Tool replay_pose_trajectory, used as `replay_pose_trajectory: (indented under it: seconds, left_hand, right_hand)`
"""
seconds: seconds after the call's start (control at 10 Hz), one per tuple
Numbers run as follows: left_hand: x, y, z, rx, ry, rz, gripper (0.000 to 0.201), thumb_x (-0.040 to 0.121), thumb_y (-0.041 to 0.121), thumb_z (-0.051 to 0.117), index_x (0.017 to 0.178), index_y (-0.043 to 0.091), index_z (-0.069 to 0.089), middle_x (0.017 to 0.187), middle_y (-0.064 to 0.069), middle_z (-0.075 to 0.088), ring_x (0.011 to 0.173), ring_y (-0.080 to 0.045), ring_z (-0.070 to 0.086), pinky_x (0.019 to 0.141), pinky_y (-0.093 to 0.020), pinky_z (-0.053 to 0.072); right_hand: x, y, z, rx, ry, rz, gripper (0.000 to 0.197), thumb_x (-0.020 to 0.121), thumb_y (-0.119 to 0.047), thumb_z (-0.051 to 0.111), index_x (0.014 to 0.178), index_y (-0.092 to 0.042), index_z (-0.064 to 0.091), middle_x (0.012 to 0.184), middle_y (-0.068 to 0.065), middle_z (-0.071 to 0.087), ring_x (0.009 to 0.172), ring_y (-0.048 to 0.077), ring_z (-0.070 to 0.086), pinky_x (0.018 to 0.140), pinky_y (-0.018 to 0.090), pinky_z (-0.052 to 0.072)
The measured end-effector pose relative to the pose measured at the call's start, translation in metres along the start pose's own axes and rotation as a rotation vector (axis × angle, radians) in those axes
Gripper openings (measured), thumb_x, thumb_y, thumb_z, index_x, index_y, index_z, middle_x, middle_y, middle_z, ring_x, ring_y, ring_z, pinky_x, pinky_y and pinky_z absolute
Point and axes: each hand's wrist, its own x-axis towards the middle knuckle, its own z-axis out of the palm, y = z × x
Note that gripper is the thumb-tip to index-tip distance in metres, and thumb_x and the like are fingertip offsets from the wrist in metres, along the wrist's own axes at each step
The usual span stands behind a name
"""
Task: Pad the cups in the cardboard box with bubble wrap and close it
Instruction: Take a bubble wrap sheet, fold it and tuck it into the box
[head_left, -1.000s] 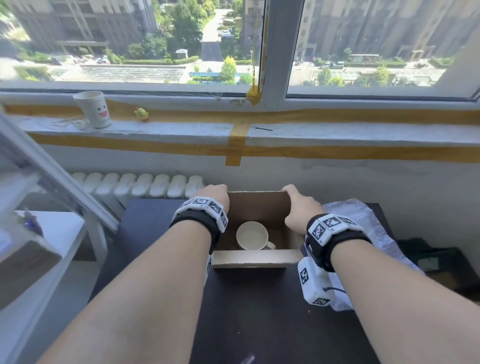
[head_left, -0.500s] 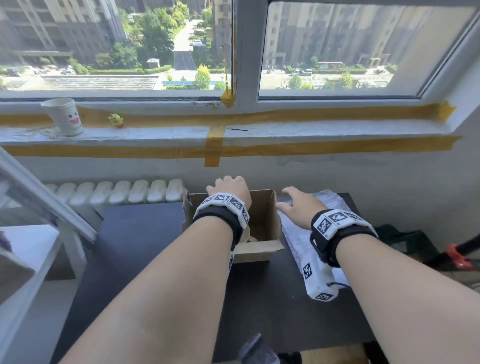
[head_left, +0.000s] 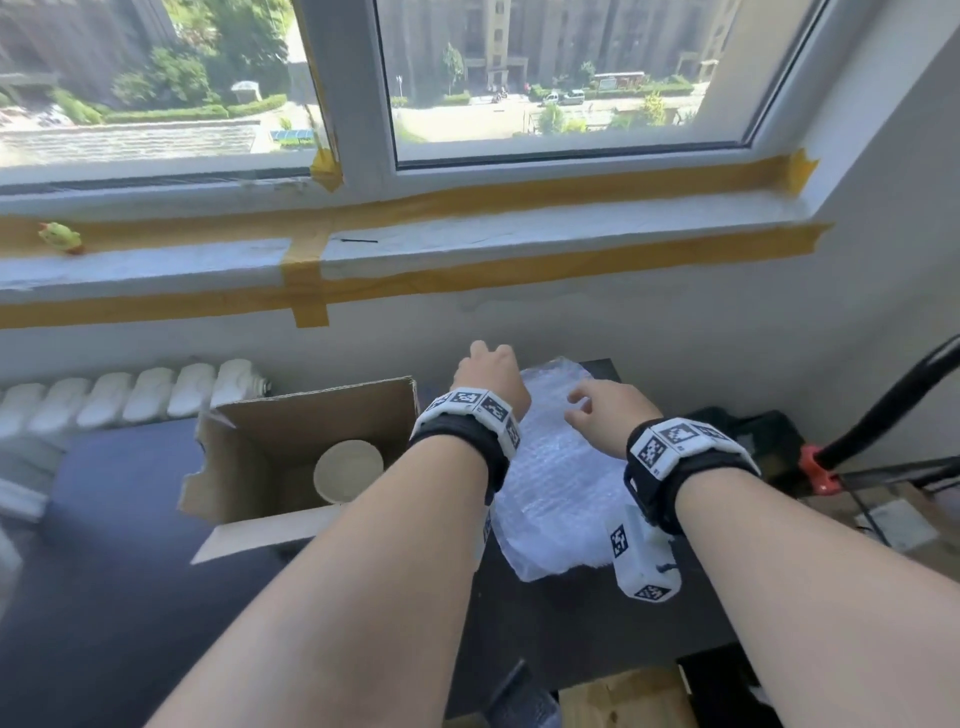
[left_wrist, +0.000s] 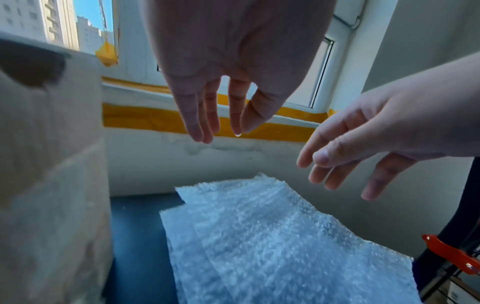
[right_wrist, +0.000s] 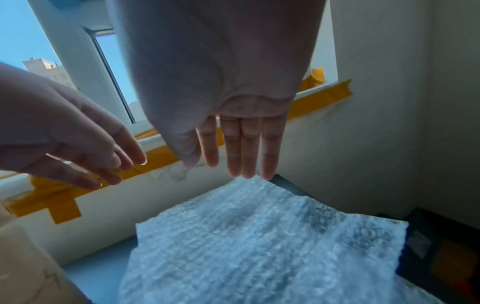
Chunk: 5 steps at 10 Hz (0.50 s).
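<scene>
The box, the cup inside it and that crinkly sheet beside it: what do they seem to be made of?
The box looks like brown corrugated cardboard, matte, with a torn, ragged flap edge. The cup is plain white and smooth; it could be ceramic or paper, the frames leave that open. The sheet appears to be clear plastic bubble wrap: translucent, glossy, covered in small raised bubbles.

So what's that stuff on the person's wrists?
Both arms are bare, with no sleeves. Each wrist has a wide black strap: the left band and the right band. On top of each sits a row of white blocks printed with black-and-white square patterns, like little mazes. A white box with the same patterns hangs under the right wrist, with a thin cable.
</scene>
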Motion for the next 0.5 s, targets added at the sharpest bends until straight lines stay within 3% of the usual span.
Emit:
replay_pose_trajectory:
  seconds: [0.1, 0.3, 0.4, 0.5]
  left_hand:
    - [0.011, 0.002, 0.023, 0.019, -0.085, -0.116, 0.029, 0.095, 0.01, 0.043, 0.123, 0.007, 0.048, 0.129, -0.015, 0.041, 0.105, -0.035, 0.057, 0.073, -0.035, 0.044]
    - [0.028, -0.01, 0.067, -0.009, -0.234, -0.326, 0.037, 0.098, 0.013, 0.043, 0.132, -0.002, 0.049, 0.136, -0.017, 0.054, 0.122, -0.03, 0.057, 0.099, -0.039, 0.048]
    - [0.035, -0.019, 0.085, -0.035, -0.284, -0.377, 0.039, 0.095, 0.015, 0.047, 0.129, -0.003, 0.055, 0.125, -0.018, 0.063, 0.108, -0.027, 0.065, 0.09, -0.037, 0.053]
    - [0.039, -0.02, 0.092, -0.028, -0.246, -0.397, 0.022, 0.097, 0.013, 0.048, 0.078, 0.004, 0.057, 0.065, -0.005, 0.044, 0.058, -0.018, 0.048, 0.067, -0.029, 0.046]
  right_hand:
    - [0.014, 0.023, 0.011, -0.036, -0.03, 0.003, 0.04, 0.096, -0.033, 0.047, 0.134, -0.021, 0.052, 0.134, 0.005, 0.056, 0.113, 0.024, 0.058, 0.09, 0.036, 0.049]
    - [0.041, 0.063, 0.048, -0.085, -0.056, 0.038, 0.046, 0.091, -0.034, 0.055, 0.134, -0.023, 0.047, 0.152, 0.005, 0.029, 0.138, 0.026, 0.032, 0.103, 0.045, 0.042]
    - [0.047, 0.073, 0.061, -0.085, -0.115, 0.081, 0.054, 0.087, -0.04, 0.059, 0.137, -0.027, 0.041, 0.154, 0.004, 0.023, 0.137, 0.028, 0.034, 0.104, 0.05, 0.04]
    - [0.049, 0.077, 0.068, -0.067, -0.137, 0.091, 0.052, 0.086, -0.04, 0.06, 0.132, -0.024, 0.042, 0.147, 0.005, 0.028, 0.121, 0.031, 0.048, 0.094, 0.046, 0.048]
